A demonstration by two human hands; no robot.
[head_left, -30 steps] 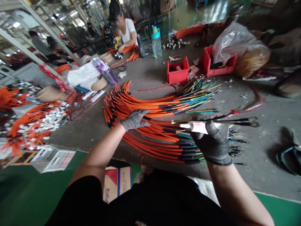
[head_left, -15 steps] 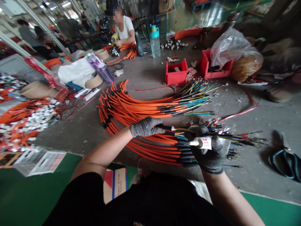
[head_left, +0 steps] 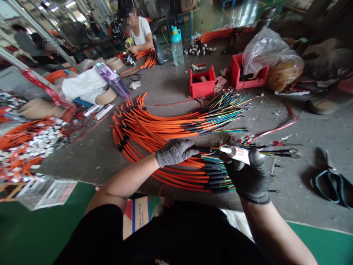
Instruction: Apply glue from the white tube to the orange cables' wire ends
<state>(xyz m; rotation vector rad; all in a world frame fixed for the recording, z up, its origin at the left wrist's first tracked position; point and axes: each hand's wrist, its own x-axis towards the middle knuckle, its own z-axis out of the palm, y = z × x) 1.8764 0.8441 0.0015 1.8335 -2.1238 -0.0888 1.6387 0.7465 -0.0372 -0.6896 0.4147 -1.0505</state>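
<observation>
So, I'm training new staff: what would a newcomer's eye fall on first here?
Probably the curved spread of bright orange cables across the middle of the grey worktop. Next, the small white tube with a pointed nozzle, held by the dark-gloved right hand near the cables' right ends. Beyond them, two open red plastic bins stand out.

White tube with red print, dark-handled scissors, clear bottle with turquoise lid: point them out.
White tube with red print [head_left: 241, 155], head view: on its printed body.
Dark-handled scissors [head_left: 329, 173], head view: on the handles near the blades.
Clear bottle with turquoise lid [head_left: 178, 52], head view: on its body.
</observation>
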